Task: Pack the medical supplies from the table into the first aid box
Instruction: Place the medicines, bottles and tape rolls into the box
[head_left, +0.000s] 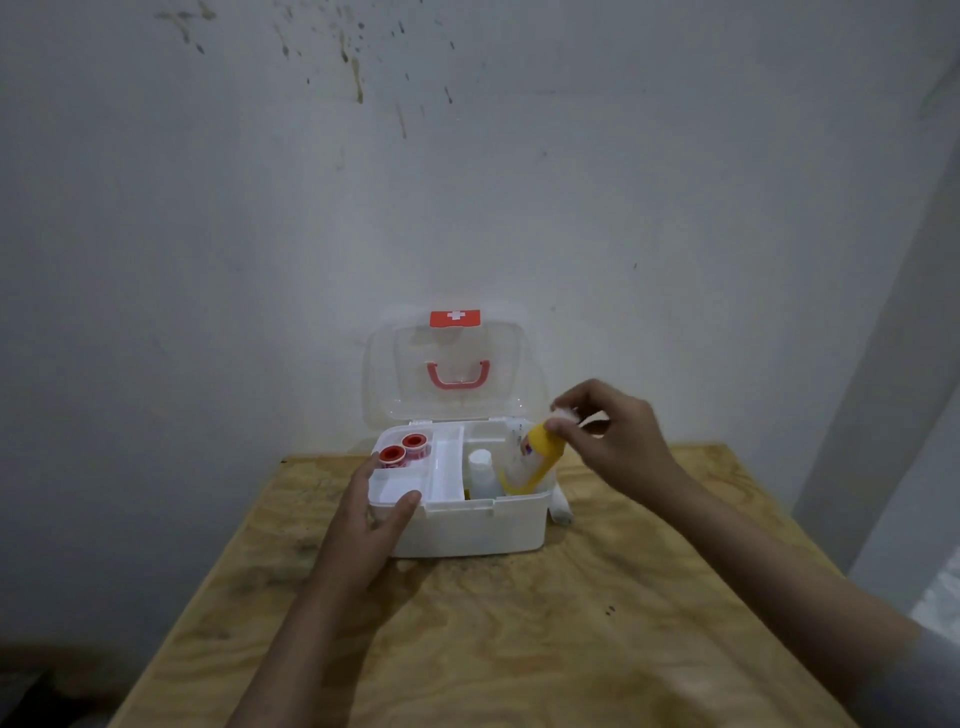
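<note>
Plywood forms the top of the table (519, 623), which fills the lower half of the frame below a pale, stained wall (260, 208).

At centre frame sits the white plastic first aid box (467, 530), its clear lid (452, 374) standing open against the wall with a red cross label at its top edge. A white divided tray (410, 483) covers the left part of the box; two red-capped tape rolls (402, 449) lie in the tray's far left compartment. The right part is a deeper well with a small white-capped bottle (480, 470) standing in it.

Just right of centre, the right hand (613, 441) pinches the white cap of a yellow bottle (537, 460) between thumb and fingertips, the other fingers loosely curled. The bottle leans, its base already down in the well beside the white-capped bottle.

The left hand (363, 519) lies spread and relaxed against the box's front left corner, thumb resting on the tray rim, holding nothing.

A white roll, probably gauze (561, 506), lies on the table touching the box's right side, not yet packed.

To finish this step well, the bottle likely needs tipping upright before release, so that it settles beside its neighbour without knocking it, while the left hand steadies the box.
</note>
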